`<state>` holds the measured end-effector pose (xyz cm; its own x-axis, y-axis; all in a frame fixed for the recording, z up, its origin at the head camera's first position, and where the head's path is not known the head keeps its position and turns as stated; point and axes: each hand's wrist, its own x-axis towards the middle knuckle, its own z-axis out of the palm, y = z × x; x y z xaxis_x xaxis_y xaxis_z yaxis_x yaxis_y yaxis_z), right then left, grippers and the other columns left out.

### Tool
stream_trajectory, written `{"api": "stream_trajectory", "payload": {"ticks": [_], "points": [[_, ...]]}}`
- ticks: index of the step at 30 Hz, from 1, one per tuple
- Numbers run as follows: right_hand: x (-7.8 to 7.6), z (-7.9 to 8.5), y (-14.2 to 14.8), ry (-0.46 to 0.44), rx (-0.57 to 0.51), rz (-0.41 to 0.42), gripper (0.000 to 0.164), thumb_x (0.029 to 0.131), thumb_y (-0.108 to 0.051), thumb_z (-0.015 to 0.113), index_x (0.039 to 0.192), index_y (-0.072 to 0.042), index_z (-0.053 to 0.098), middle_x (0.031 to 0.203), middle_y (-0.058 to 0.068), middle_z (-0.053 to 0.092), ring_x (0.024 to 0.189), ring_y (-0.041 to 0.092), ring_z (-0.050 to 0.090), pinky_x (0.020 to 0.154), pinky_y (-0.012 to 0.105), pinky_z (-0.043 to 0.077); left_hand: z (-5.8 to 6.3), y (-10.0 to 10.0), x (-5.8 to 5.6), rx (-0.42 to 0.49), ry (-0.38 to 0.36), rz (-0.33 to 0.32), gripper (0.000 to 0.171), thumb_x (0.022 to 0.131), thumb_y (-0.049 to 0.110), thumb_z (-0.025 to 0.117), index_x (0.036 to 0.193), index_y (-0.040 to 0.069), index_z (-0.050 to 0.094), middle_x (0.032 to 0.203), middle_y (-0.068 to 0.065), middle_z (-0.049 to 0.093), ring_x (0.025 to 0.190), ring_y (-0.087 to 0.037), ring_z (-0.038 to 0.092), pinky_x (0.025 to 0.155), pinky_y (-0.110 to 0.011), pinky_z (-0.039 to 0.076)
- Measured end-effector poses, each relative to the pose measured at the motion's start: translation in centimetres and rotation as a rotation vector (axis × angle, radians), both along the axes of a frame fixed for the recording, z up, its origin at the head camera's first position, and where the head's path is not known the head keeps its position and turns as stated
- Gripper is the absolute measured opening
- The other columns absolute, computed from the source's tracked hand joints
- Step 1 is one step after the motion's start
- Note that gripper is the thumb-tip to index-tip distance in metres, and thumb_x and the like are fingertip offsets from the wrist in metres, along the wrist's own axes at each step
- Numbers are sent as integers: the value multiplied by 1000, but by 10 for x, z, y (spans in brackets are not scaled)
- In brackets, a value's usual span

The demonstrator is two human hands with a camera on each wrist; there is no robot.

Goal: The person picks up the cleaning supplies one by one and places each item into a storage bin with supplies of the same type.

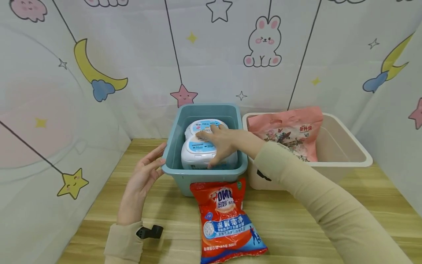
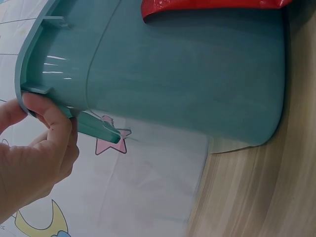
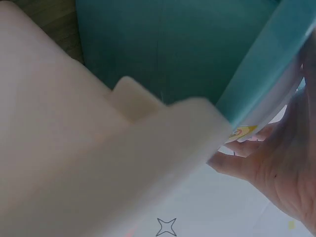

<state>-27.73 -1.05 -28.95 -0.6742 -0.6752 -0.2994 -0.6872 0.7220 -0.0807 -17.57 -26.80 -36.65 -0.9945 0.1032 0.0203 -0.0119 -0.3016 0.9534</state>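
We count two hands, two bins, two white tubs and two bags here. Both tubs sit inside the blue-green bin (image 1: 182, 181), one behind the other: the front tub (image 1: 197, 157) overlaps the rear tub (image 1: 197, 126) from where we look, and each has a blue label on its lid. Our left hand (image 1: 145, 172) holds that bin at its left side, and the left wrist view shows us thumb and fingers pinching the rim. Our right hand (image 1: 224, 141) reaches in over the two tubs; its fingers are spread and fairly straight, resting on the front tub with the thumb down its front, without being clenched. Just to the right is the second container, a cream bin (image 1: 346, 165), which holds one pink bag (image 1: 287, 128) standing up above the rim. The other bag, one red bag (image 1: 227, 223), is on the wooden bench (image 1: 178, 227), just in front of the blue-green bin, and its top hides part of that bin's front wall. Behind everything hangs a white curtain (image 1: 211, 55), where we see one whole rabbit (image 1: 265, 42) and two yellow moons.
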Motion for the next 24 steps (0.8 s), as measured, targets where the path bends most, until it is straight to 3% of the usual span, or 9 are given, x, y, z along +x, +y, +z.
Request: {"api": "stream_trajectory", "payload": {"ticks": [13,24], "points": [[2,-8,-5,-51,70,-63,100,79,-58,68,154,-34,7,161,17,11,143,44,24,111,62,28,0,0,0,-7,-3,3,58,96,0,51,149,0,29,126,0,51,100,-7,63,83,-24,53],[3,-14,-11,-93,114,-69,96,81,-55,68,154,-36,8,162,16,11,144,41,24,112,61,28,0,0,0,-7,-6,9,58,96,-1,50,149,0,28,128,-1,50,102,-7,61,84,-24,53]]}}
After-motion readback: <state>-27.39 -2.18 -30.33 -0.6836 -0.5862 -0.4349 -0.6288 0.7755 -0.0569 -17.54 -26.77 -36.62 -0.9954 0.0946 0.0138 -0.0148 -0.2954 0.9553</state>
